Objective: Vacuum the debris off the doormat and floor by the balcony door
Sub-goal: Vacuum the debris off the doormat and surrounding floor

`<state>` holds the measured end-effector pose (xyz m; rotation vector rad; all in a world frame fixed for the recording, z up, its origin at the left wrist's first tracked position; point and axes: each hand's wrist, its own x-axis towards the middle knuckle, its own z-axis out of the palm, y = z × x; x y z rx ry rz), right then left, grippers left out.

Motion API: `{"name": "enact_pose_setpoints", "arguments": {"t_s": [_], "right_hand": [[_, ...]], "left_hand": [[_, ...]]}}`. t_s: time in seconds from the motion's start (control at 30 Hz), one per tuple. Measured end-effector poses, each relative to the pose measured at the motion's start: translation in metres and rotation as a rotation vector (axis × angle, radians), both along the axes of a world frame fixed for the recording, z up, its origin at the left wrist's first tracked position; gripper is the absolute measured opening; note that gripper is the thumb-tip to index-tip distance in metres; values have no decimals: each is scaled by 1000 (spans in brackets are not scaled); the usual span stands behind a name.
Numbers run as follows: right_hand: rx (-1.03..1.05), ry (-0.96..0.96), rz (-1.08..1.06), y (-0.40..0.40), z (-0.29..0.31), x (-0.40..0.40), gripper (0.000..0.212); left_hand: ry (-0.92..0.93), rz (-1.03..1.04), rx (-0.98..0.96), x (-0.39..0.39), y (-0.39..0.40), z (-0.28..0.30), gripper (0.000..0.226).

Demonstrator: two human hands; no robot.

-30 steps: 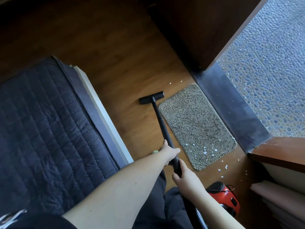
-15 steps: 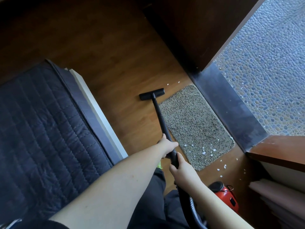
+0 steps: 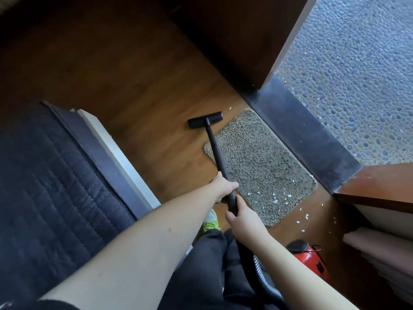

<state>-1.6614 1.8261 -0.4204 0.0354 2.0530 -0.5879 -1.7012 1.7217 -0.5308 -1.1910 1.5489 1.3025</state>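
A grey shaggy doormat (image 3: 263, 162) lies on the wooden floor along the dark door sill (image 3: 306, 135). White debris bits (image 3: 274, 196) dot the mat's near end, and more white bits (image 3: 305, 217) lie on the floor beside it. One white fleck (image 3: 230, 107) sits near the mat's far corner. My left hand (image 3: 223, 186) grips the black vacuum wand (image 3: 215, 148) higher up, and my right hand (image 3: 242, 217) grips it just below. The flat black nozzle (image 3: 205, 120) rests on the floor left of the mat's far end.
The red vacuum body (image 3: 309, 259) stands at the lower right, its black hose (image 3: 254, 276) running past my leg. A bed with a dark quilted cover (image 3: 44, 186) fills the left. Pebbled balcony floor (image 3: 357, 74) lies beyond the sill. A wooden door edge (image 3: 380, 184) juts in at right.
The nozzle has slid farther away along the floor beside the mat's far end, and both hands have pushed forward with the wand. The two flecks near the far corner have become one.
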Motion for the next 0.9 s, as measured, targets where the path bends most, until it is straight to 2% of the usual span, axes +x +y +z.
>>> {"name": "enact_pose_setpoints", "arguments": {"t_s": [0.13, 0.33, 0.53, 0.6, 0.73, 0.9], "right_hand": [[-17, -8, -38, 19, 1, -15, 41], [-5, -11, -27, 44, -3, -47, 45], [-15, -26, -56, 57, 1, -64, 45], [-26, -29, -61, 61, 5, -67, 43], [-25, -25, -46, 67, 14, -74, 43], [-8, -22, -76, 54, 10, -81, 52]], "left_hand": [[21, -55, -22, -18, 18, -2, 81], [18, -79, 12, -52, 46, -6, 102], [-5, -64, 6, -69, 59, -35, 102], [-3, -50, -2, -72, 63, -15, 100], [22, -54, -10, -79, 67, 21, 70], [3, -115, -10, -89, 54, 9, 79]]}}
